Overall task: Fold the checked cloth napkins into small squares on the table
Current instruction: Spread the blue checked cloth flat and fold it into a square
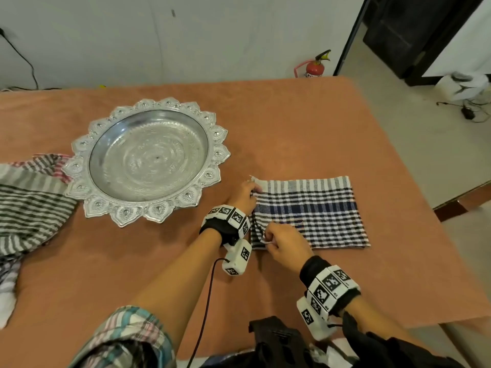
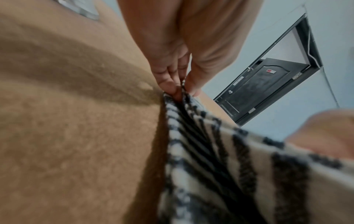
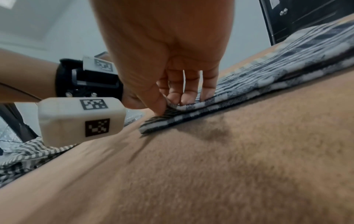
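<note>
A blue, black and white checked napkin (image 1: 313,211) lies folded into a rectangle on the brown table (image 1: 305,123), right of centre. My left hand (image 1: 245,193) pinches its far left corner between thumb and fingers; the left wrist view shows that corner of the napkin (image 2: 201,144) gathered under my left hand (image 2: 182,87). My right hand (image 1: 276,239) pinches the near left corner of the top layer and lifts it slightly. In the right wrist view my right hand (image 3: 168,104) holds that raised edge of the napkin (image 3: 249,84) above the lower layer.
A large ornate silver tray (image 1: 79,166) stands left of centre on the table. A heap of striped and checked cloths (image 1: 29,205) lies at the left edge. The table's right edge (image 1: 414,192) runs close past the napkin. A red fire extinguisher (image 1: 314,66) stands by the wall.
</note>
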Available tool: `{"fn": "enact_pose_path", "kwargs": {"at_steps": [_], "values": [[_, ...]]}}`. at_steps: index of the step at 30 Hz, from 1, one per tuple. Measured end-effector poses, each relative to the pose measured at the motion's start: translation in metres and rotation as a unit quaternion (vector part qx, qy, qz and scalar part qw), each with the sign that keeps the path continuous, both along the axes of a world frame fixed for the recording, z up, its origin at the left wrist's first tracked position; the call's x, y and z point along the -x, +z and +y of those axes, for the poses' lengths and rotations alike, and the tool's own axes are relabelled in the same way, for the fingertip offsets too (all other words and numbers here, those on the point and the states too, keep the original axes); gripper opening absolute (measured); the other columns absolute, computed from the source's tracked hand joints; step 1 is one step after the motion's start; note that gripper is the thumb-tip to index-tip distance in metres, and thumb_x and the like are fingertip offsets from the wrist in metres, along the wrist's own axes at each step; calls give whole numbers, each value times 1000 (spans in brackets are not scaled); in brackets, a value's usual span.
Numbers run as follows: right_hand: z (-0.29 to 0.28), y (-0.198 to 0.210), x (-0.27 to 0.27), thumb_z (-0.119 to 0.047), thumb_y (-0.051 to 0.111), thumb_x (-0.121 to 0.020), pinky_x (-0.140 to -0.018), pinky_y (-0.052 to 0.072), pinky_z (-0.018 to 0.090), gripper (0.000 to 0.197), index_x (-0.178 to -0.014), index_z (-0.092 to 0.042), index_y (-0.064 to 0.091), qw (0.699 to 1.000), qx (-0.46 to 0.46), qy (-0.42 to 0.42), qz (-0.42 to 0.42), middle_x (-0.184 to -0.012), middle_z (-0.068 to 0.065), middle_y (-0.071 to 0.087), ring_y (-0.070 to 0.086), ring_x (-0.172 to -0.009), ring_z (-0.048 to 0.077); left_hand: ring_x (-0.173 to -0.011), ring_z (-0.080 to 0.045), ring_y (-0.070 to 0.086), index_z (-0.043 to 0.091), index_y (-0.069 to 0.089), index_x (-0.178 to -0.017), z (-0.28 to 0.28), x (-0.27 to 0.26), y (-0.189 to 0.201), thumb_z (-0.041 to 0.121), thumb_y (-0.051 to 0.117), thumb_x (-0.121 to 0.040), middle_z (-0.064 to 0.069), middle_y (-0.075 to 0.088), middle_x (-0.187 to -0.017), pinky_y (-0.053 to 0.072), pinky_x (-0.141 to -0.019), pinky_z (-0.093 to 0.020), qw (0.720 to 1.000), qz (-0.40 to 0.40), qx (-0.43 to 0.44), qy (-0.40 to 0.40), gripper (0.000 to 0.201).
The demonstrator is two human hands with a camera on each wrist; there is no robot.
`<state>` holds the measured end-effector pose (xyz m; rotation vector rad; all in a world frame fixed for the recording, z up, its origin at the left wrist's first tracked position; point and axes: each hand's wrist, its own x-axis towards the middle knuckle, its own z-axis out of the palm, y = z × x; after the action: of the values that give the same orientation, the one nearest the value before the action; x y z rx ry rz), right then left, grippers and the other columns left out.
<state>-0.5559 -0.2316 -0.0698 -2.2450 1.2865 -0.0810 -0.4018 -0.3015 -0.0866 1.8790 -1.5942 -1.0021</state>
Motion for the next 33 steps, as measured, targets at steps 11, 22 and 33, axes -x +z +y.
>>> {"fn": "enact_pose_path", "kwargs": {"at_steps": [11,22,33], "values": [[14,-2,-19,-10,52,-83,-76,41,37,19,-101,-8,57,997,65,-8,45,-96,10,64,56,-91,30,-118,-25,51,5,64,-107,1,-14,0,-11,44,-84,-12,55,-126,37,-101,-28,998,-34,27,-37,34],[1,9,-1,-17,48,-85,-89,38,40,33,-117,-14,55,992,75,-87,45,-118,6,55,46,-113,27,-124,-30,42,7,45,-131,23,2,17,-5,44,-84,-12,38,-141,40,-101,-41,979,-171,104,-41,48],[-28,-10,138,-61,10,-93,-113,-6,58,61,-144,-42,-17,949,-111,-112,273,-154,-9,-26,-22,-143,24,-144,-13,-20,20,-13,-148,66,22,2,49,13,-98,4,-21,-156,-13,-113,-52,874,-400,-129,-244,63]]}}
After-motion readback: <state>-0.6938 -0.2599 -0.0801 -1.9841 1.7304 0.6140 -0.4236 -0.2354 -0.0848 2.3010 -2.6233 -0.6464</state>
